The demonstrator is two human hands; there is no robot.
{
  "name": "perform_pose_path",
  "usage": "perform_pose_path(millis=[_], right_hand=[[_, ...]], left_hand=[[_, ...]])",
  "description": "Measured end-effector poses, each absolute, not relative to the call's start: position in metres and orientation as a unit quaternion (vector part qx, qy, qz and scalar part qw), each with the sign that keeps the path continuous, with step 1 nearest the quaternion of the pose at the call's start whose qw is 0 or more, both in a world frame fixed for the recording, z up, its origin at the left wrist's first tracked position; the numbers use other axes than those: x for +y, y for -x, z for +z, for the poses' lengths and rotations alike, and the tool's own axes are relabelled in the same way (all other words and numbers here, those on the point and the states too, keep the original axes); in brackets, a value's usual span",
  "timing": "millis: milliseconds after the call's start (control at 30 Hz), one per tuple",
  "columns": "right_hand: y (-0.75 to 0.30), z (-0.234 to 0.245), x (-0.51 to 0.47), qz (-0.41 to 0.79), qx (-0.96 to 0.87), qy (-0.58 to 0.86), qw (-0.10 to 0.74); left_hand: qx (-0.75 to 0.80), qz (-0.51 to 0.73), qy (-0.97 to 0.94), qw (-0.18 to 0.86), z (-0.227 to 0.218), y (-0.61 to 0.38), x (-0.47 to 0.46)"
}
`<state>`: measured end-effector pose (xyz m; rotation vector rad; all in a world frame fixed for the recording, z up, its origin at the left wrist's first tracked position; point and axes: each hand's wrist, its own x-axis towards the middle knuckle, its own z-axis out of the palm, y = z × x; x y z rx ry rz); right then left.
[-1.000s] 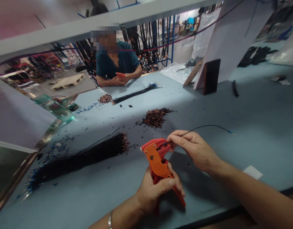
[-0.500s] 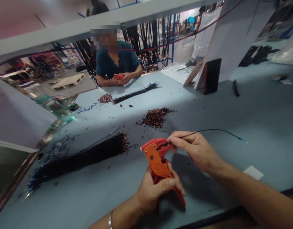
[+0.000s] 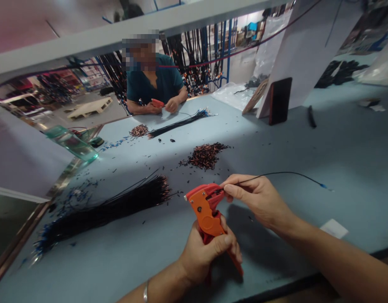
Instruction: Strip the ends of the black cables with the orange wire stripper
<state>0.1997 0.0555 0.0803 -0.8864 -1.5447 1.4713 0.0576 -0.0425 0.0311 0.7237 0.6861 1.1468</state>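
My left hand (image 3: pixel 208 250) is wrapped round the handles of an orange and red wire stripper (image 3: pixel 204 210), its jaws pointing up. Between thumb and fingers, my right hand (image 3: pixel 255 195) pinches a thin black wire (image 3: pixel 287 172) close to the jaws. One end of that wire sits at the stripper's mouth; how deep it goes I cannot tell. Its other end, with a blue terminal (image 3: pixel 322 185), arches out to the right over the table. Left of the tool lies a thick bundle of black wires (image 3: pixel 118 210), with bare copper ends facing the stripper and blue terminals at the far left.
A heap of stripped insulation and copper bits (image 3: pixel 208 155) lies beyond the stripper. Across the table (image 3: pixel 339 155), a co-worker (image 3: pixel 156 84) holds a red tool beside a smaller wire bundle (image 3: pixel 181 123). A green bottle (image 3: pixel 73 143), a phone (image 3: pixel 280 101) and a white card (image 3: pixel 334 228) are also around.
My hands, the stripper and the wire have barely shifted; the wire's blue end sits slightly lower and further right. The co-worker's hands have moved apart.
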Motion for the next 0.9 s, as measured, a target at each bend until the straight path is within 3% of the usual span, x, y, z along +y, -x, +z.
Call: perform_pose_path(millis=[900], right_hand=[[-0.198, 0.08, 0.0539, 0.524, -0.652, 0.364, 0.41]], left_hand=[[0.3, 0.526, -0.31, 0.733, 0.0266, -0.0609, -0.0442]])
